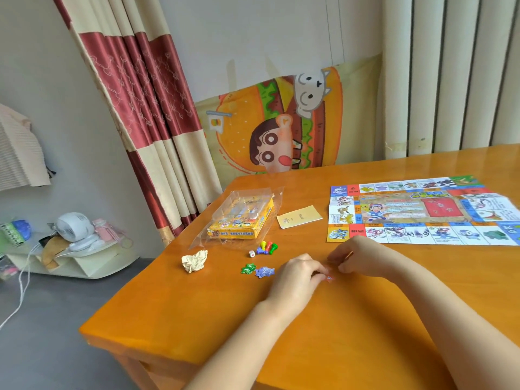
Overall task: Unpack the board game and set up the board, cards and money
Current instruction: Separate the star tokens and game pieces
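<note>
Sorting red tokens (328, 278) on the bare wood of the table (197, 319), approx. midway between my hands, w/ the green tokens (248, 268) & blue tokens (264, 272) heaped just to the left.

Risk, as I judge it: the pieces are tiny & flat, so a slipped fingertip could flick one toward the near edge, or a sweep of my wrist could mix the colour heaps.

Left hand (298, 277): fingers curled down, tips bunched on the red tokens, pinching them. Right hand (355, 258): fingers curled tight, tips pointing at the left hand's; whether anything is held there, cannot tell.

Beyond the heaps: die (252, 253) beside coloured pawns (267, 247); crumpled paper (194, 260) further left.

Far side: game box (239, 220) half in its clear bag, a yellow slip (299, 220) next to it, & the board (416, 212) unfolded flat at right. No money or card stacks in view yet.
</note>
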A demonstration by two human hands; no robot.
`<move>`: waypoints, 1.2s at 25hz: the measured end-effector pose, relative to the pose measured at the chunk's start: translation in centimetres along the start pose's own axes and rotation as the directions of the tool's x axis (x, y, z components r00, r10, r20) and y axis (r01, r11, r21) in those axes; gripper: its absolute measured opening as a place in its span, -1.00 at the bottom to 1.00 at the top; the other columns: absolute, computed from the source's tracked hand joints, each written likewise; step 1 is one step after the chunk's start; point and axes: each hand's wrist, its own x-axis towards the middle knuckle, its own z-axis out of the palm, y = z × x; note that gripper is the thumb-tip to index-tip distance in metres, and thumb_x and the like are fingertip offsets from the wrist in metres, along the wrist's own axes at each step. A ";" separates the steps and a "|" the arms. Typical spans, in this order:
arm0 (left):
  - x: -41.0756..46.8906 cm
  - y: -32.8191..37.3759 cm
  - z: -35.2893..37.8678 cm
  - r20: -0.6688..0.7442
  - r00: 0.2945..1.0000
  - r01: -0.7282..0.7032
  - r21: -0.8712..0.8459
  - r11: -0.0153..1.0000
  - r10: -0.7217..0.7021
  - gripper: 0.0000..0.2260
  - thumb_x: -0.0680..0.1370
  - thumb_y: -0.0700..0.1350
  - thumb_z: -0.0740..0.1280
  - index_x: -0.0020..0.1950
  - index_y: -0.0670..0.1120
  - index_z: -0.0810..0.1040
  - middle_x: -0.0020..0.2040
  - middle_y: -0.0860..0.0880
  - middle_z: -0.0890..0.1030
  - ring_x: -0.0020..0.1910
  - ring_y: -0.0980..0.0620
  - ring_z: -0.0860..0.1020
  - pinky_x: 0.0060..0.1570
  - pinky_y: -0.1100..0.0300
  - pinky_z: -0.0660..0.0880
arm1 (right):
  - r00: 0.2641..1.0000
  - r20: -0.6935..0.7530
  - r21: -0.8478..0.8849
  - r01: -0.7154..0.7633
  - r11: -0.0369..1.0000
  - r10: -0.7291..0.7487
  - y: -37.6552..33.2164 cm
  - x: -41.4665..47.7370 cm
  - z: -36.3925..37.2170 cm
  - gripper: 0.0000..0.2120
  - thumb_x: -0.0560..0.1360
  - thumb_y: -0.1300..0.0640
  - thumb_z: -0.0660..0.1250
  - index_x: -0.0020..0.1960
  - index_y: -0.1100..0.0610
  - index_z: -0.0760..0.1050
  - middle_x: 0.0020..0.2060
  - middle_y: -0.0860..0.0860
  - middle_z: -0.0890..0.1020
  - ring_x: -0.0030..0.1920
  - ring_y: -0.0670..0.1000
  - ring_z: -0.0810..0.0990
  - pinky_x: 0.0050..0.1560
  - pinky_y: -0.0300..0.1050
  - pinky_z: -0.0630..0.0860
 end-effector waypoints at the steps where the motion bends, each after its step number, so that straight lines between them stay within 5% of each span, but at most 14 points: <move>1: 0.0 -0.2 0.1 -0.025 1.000 0.000 0.004 1.000 0.000 -0.84 0.54 -0.13 0.34 0.07 -0.07 0.67 -0.01 -0.02 0.59 -0.08 0.02 0.54 -0.12 0.34 0.34 | 0.999 0.051 -0.004 0.007 1.000 -0.007 -0.3 -0.4 -0.2 -0.60 0.44 0.15 0.43 0.27 0.03 0.53 0.15 -0.05 0.60 0.10 -0.05 0.56 0.11 -0.21 0.48; 5: 0.0 -1.6 -0.6 -0.111 0.994 -0.011 -0.033 0.999 0.007 -0.87 0.52 -0.19 0.36 0.02 -0.07 0.67 -0.04 0.02 0.59 -0.10 0.11 0.54 -0.06 0.34 0.42 | 0.996 0.081 -0.098 0.032 0.995 -0.024 -1.5 -0.9 0.5 -0.36 0.32 -0.13 0.53 0.32 0.04 0.46 0.04 -0.09 0.53 0.01 -0.08 0.48 -0.04 -0.25 0.42; 10: -0.9 -5.0 -2.9 -0.227 0.970 0.095 0.025 0.995 -0.087 -0.81 0.59 -0.15 0.26 0.15 -0.05 0.60 0.10 0.05 0.54 0.12 0.14 0.48 0.09 0.38 0.36 | 0.996 0.036 -0.131 0.087 0.988 -0.082 -2.1 -0.5 1.7 -0.62 0.40 0.01 0.50 0.18 0.04 0.56 -0.04 -0.06 0.51 -0.09 -0.05 0.50 -0.24 -0.33 0.40; 14: -2.2 -6.8 -3.6 -0.141 0.981 0.146 0.095 0.985 -0.132 -0.71 0.63 -0.15 0.15 0.34 -0.02 0.47 0.29 0.10 0.45 0.28 0.15 0.39 0.18 0.49 0.17 | 0.996 0.014 -0.048 0.087 0.995 -0.087 -2.3 -0.4 2.5 -0.78 0.43 0.12 0.47 0.07 0.03 0.61 -0.10 -0.06 0.55 -0.11 -0.04 0.54 -0.24 -0.30 0.44; 19: -3.1 -5.9 -3.5 -0.085 0.996 0.005 0.099 0.995 0.004 -0.71 0.62 -0.07 0.18 0.34 0.05 0.47 0.25 0.18 0.44 0.25 0.30 0.30 0.15 0.65 0.07 | 0.989 -0.011 -0.050 0.146 0.988 -0.147 -2.6 -0.2 3.4 -0.85 0.46 0.18 0.42 0.00 0.00 0.62 -0.13 -0.07 0.54 -0.12 -0.07 0.54 -0.25 -0.39 0.41; 24: -3.5 -5.0 -2.4 0.011 0.992 -0.126 0.164 0.978 0.126 -0.70 0.61 0.03 0.18 0.30 0.06 0.52 0.16 0.16 0.47 0.19 0.22 0.37 0.18 0.33 0.33 | 0.977 -0.108 -0.083 0.175 0.981 -0.183 -2.8 -0.2 3.8 -0.85 0.42 0.12 0.42 -0.04 -0.04 0.53 -0.07 -0.04 0.48 -0.12 -0.06 0.49 -0.30 -0.38 0.33; 30: -3.6 -5.3 -2.4 -0.015 0.995 -0.098 0.146 0.984 0.102 -0.71 0.61 0.02 0.18 0.30 0.06 0.52 0.13 0.16 0.46 0.16 0.21 0.41 0.17 0.32 0.36 | 0.950 -0.175 -0.132 0.236 0.963 -0.257 -3.2 0.3 5.3 -0.78 0.48 0.22 0.29 0.06 0.06 0.63 -0.09 -0.06 0.44 -0.12 -0.11 0.42 -0.12 -0.39 0.29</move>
